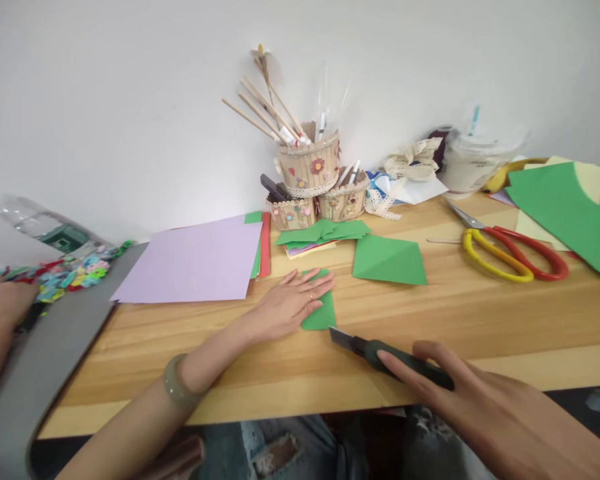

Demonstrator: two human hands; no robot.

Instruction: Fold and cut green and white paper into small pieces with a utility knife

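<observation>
My left hand (287,307) lies flat with fingers stretched over a narrow green piece of paper (323,317), pressing it on the wooden table (205,373). In my right hand (470,400) is a dark green utility knife (405,363) with its blade out. The blade's tip is at the lower right corner of that green paper. A larger green paper sheet (387,259) lies just beyond, on the right. Behind my left hand sits a small stack of green paper pieces (325,231), with other colours showing under it.
Lilac paper (195,260) lies at the left. Red-and-yellow-handled scissors (510,250) and more green paper (570,207) are at the right. Decorated pots (310,167) with sticks stand against the wall. Another person's hand (5,307) is at the far left, beside colourful bits (80,270).
</observation>
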